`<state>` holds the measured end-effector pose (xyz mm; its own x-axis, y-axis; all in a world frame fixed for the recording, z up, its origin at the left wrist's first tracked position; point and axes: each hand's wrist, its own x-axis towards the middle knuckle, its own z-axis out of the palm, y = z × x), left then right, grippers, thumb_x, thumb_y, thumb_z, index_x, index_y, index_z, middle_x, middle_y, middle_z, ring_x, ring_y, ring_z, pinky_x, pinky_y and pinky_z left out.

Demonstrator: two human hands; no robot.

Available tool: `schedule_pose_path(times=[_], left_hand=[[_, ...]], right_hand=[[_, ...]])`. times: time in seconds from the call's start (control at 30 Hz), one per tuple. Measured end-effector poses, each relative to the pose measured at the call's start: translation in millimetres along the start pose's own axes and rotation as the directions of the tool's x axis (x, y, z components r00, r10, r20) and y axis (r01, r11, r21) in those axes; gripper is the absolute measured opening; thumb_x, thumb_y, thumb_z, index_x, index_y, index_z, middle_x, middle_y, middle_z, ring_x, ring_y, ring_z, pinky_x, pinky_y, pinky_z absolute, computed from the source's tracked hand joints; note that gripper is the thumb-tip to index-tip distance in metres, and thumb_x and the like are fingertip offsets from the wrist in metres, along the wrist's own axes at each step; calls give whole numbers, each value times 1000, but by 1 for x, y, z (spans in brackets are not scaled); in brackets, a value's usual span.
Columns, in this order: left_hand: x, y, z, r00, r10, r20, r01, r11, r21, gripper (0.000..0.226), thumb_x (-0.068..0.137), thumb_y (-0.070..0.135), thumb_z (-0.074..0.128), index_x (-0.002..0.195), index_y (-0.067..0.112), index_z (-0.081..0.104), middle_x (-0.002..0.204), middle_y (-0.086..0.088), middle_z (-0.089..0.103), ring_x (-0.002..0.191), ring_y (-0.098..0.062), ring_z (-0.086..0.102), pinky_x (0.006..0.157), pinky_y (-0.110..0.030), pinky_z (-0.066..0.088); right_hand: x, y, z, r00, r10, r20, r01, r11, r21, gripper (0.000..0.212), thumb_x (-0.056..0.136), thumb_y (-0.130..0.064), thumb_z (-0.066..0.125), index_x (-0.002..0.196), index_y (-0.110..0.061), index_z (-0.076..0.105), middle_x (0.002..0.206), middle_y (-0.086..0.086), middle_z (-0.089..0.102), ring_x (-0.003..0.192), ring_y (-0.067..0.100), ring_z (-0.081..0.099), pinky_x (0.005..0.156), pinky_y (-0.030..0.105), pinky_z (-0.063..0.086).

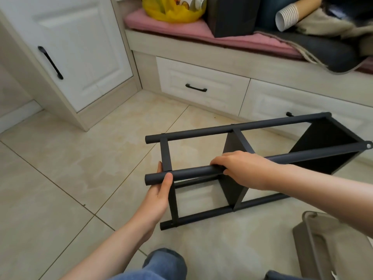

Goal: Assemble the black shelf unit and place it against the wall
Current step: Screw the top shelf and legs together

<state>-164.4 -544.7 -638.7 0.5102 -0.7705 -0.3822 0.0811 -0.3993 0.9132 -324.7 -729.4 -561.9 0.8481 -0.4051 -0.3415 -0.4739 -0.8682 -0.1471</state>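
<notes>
Tiled floor (70, 158): black shelf unit (234, 190) lies on its side and looks mostly assembled. Left hand (159, 190) grips the end frame (166, 152), right hand (240, 168) wraps the near pole (193, 172). Remaining: stand it upright, set it in place.

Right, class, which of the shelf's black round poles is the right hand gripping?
The near upper pole, raised off the floor; the right hand curls over it. The far pole and floor-level pole are untouched.

The black shelf unit (234, 168), tubular posts joined by flat panels, lies sideways on the floor.
</notes>
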Motion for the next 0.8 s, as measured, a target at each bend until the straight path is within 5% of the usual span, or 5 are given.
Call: schedule_pose_path(times=[0.27, 0.43, 0.53, 0.67, 0.8], left_hand=[[9, 71, -14, 978, 190, -82, -190, 982, 6, 87, 76, 77, 40, 156, 49, 19, 144, 32, 30, 139, 2, 24, 119, -35, 20], [12, 129, -22, 945, 295, -142, -294, 955, 32, 83, 81, 72, 46, 156, 40, 29, 132, 27, 47, 127, 0, 34, 107, -29, 23], [11, 168, -28, 920, 364, -147, -353, 931, 95, 70, 94, 62, 47, 156, 35, 30, 110, 36, 48, 111, 6, 41, 102, -29, 24], [5, 223, -31, 877, 456, -151, -434, 887, 154, 63, 98, 55, 50, 154, 29, 36, 119, 21, 49, 115, 0, 38, 97, -24, 26], [-4, 271, -29, 813, 561, -155, -509, 814, 279, 40, 98, 48, 56, 127, 19, 57, 87, 15, 62, 85, 2, 60, 58, -3, 38]], right_hand=[[-8, -3, -26, 952, 24, -306, 1, 997, 80, 42, 100, -8, 50, 135, -33, 48, 110, -6, 58, 96, 18, 58, 76, 30, 51], [-15, -7, -64, 923, 75, -378, -9, 985, 173, 34, 102, -12, 48, 132, -27, 54, 115, 0, 62, 102, 22, 58, 88, 37, 52], [-19, -12, -89, 905, 103, -414, 1, 970, 244, 34, 101, -12, 48, 132, -25, 56, 117, -1, 63, 102, 16, 58, 88, 27, 48], [-27, -18, -119, 879, 165, -446, 8, 932, 361, 38, 103, -13, 47, 138, -26, 52, 119, -3, 62, 103, 13, 58, 87, 24, 47], [-35, -23, -136, 831, 237, -503, 34, 881, 472, 43, 102, -14, 49, 143, -25, 48, 124, -4, 61, 112, 14, 59, 88, 21, 43]])
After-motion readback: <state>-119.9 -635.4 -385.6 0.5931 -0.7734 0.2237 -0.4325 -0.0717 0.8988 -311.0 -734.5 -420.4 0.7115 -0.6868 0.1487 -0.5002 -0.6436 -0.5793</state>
